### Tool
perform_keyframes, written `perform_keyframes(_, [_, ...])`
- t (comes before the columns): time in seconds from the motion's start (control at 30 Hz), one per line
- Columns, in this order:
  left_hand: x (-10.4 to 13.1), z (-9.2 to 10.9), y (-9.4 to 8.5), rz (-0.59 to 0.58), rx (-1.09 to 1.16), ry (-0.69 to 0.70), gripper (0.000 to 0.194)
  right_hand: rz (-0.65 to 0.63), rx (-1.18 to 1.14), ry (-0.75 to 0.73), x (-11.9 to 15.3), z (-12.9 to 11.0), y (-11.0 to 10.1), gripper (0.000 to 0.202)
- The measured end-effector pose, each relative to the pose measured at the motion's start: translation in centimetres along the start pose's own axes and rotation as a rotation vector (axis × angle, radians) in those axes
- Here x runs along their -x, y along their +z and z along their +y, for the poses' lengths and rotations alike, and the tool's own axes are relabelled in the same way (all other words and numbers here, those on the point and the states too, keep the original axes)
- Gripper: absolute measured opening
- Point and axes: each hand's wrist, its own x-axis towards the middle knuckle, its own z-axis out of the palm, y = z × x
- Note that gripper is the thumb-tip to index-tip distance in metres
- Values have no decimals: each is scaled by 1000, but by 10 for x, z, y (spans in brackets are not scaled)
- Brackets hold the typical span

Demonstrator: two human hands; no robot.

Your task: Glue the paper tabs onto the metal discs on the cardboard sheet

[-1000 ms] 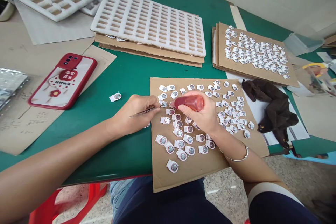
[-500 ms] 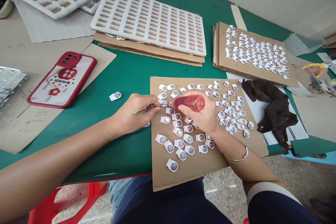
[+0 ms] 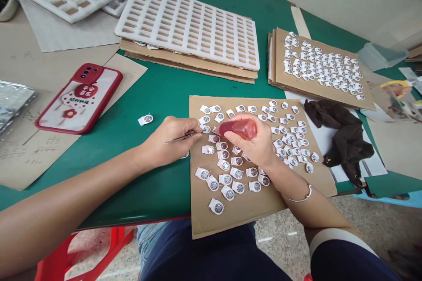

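My left hand (image 3: pixel 174 140) pinches thin metal tweezers (image 3: pixel 180 138), their tip at a small round metal part on a white tab (image 3: pixel 205 129) near the cardboard's left edge. Wrapped in my right hand (image 3: pixel 255 140) is a red squeeze bottle (image 3: pixel 240 128), its nozzle pointing left toward that same part. Beneath both hands lies a cardboard sheet (image 3: pixel 250 208) bearing several rows of similar white-tabbed parts. One more such part (image 3: pixel 145 119) rests on the green table left of the sheet, and another is partly hidden below my left hand.
A red-cased phone (image 3: pixel 79 99) lies at the left. White slotted trays (image 3: pixel 187 26) sit on cardboard at the back. A second cardboard sheet with parts (image 3: pixel 280 57) is at the right, near a dark cloth (image 3: pixel 346 136) and a clear plastic box (image 3: pixel 382 55).
Both hands hold nearly the same pose, with the tweezers and bottle still at the same part. The view has shifted very slightly.
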Motion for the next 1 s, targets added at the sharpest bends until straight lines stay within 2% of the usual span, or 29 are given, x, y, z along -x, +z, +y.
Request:
perform_keyframes(0.1, [1, 0, 0, -29, -43, -13, 8, 2, 0, 2, 0, -1, 0, 29])
perform_keyframes(0.37, [-1, -3, -1, -15, -75, -15, 8, -7, -2, 31, 0, 0, -1, 30])
perform_keyframes(0.63, [-6, 0, -3, -8, -64, -125, 10, -20, -39, 48, -2, 1, 0, 30])
perform_keyframes(0.83, [-7, 0, -3, -11, -58, -136, 9, 58, -118, 52, -1, 1, -1, 28])
perform_keyframes(1.0, [-8, -1, -3, -6, -54, -132, 8, 5, -140, 69, -1, 1, -1, 27])
